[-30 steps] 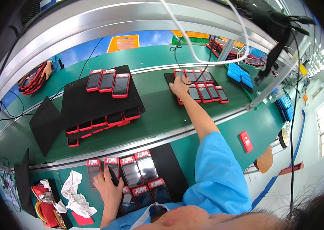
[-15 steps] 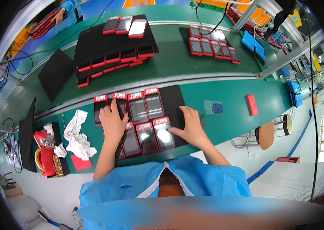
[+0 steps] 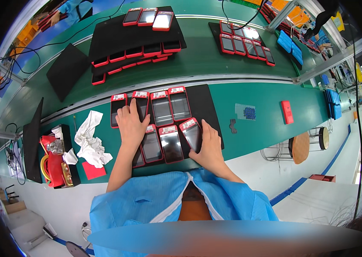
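Two rows of red-cased handheld terminals with dark glass screens lie on a black mat (image 3: 199, 96) before me. My left hand (image 3: 132, 125) rests over the left-hand ones, fingers spread. Its fingertips touch a terminal (image 3: 141, 97) in the far row, and the hand partly hides the ones beneath. At the right end of the near row, my right hand (image 3: 207, 147) has thumb and fingers around the sides of a terminal (image 3: 191, 133). That one sits tilted against its neighbour (image 3: 171, 144). Its lower right edge is hidden by my hand.
Stacked black boards (image 3: 136, 36) bearing more terminals stand on the far bench; another group (image 3: 244, 45) lies right of them. A white cloth (image 3: 90, 141) and a tool box (image 3: 54, 165) are at left. Rightward lie small blue parts (image 3: 250, 113), a dark bracket (image 3: 232, 126) and a red piece (image 3: 287, 112).
My right hand has closed around the near-right terminal, which has turned and shifted up and right from its neighbour. My left hand remains over the left terminals. The whole view has shifted slightly.
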`<control>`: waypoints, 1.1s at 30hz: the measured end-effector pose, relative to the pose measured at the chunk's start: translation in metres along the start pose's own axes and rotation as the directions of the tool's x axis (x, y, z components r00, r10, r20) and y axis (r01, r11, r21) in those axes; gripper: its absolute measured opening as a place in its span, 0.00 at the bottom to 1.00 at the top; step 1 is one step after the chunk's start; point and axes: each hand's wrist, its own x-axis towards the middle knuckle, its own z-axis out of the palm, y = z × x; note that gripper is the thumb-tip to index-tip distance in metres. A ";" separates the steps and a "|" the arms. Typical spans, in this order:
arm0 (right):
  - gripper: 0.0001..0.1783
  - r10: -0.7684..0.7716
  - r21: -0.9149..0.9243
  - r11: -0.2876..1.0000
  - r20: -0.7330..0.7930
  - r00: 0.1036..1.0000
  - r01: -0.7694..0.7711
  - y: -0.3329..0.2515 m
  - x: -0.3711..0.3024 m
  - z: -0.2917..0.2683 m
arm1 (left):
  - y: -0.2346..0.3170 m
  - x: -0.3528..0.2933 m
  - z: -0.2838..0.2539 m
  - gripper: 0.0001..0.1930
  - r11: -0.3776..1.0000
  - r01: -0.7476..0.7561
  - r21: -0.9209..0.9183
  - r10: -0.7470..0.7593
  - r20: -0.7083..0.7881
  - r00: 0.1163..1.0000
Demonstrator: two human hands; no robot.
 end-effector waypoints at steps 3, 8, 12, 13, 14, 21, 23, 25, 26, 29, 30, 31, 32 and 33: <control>0.50 -0.043 -0.133 0.991 -0.118 0.992 0.027 0.019 0.003 0.007 | 0.001 0.002 0.000 0.40 1.000 0.001 -0.006 -0.001 -0.011 1.000; 0.46 -0.031 -0.089 0.996 -0.204 0.978 0.013 0.027 0.013 0.013 | 0.003 0.003 0.000 0.40 0.999 0.024 -0.022 -0.024 -0.014 1.000; 0.43 -0.033 -0.039 0.999 -0.358 0.933 0.020 0.038 0.017 0.009 | 0.003 0.002 0.001 0.41 0.999 0.029 -0.035 -0.031 -0.055 0.998; 0.42 0.022 -0.026 0.999 -0.370 0.929 -0.034 0.039 0.024 0.006 | 0.003 0.002 -0.002 0.41 0.999 0.041 -0.031 -0.042 -0.055 0.998; 0.42 0.013 -0.055 0.998 -0.406 0.914 -0.038 0.045 0.033 0.006 | 0.007 0.003 -0.006 0.39 0.996 0.067 -0.064 -0.069 -0.033 0.997; 0.39 -0.024 -0.176 0.983 -0.417 0.908 -0.055 0.039 0.098 0.016 | 0.004 0.006 0.009 0.42 0.995 0.018 -0.100 -0.030 -0.122 0.992; 0.38 -0.053 -0.183 0.983 -0.419 0.907 -0.028 0.037 0.104 0.019 | 0.004 0.004 0.004 0.41 0.995 0.041 -0.093 -0.052 -0.115 0.992; 0.38 -0.042 -0.184 0.982 -0.422 0.905 -0.040 0.034 0.102 0.019 | 0.004 0.003 0.002 0.40 0.995 0.041 -0.094 -0.052 -0.113 0.992; 0.38 -0.003 -0.166 0.983 -0.410 0.912 -0.071 0.035 0.101 0.019 | 0.005 0.003 0.002 0.40 0.996 0.034 -0.088 -0.045 -0.122 0.992; 0.39 0.011 -0.153 0.985 -0.435 0.900 -0.086 0.038 0.099 0.021 | 0.007 0.004 0.004 0.39 0.994 0.037 -0.103 -0.048 -0.107 0.993; 0.40 0.008 -0.152 0.985 -0.445 0.895 -0.085 0.038 0.099 0.022 | 0.006 0.003 0.005 0.40 0.995 0.042 -0.090 -0.051 -0.096 0.994; 0.40 -0.001 -0.148 0.986 -0.443 0.897 -0.072 0.038 0.099 0.022 | 0.006 0.003 0.005 0.40 0.995 0.050 -0.082 -0.058 -0.104 0.993; 0.40 0.009 -0.153 0.985 -0.434 0.901 -0.083 0.038 0.099 0.022 | 0.005 0.002 0.005 0.40 0.994 0.050 -0.093 -0.059 -0.097 0.994; 0.40 0.020 -0.158 0.983 -0.425 0.905 -0.096 0.038 0.100 0.022 | 0.005 0.002 0.005 0.40 0.993 0.050 -0.104 -0.059 -0.088 0.994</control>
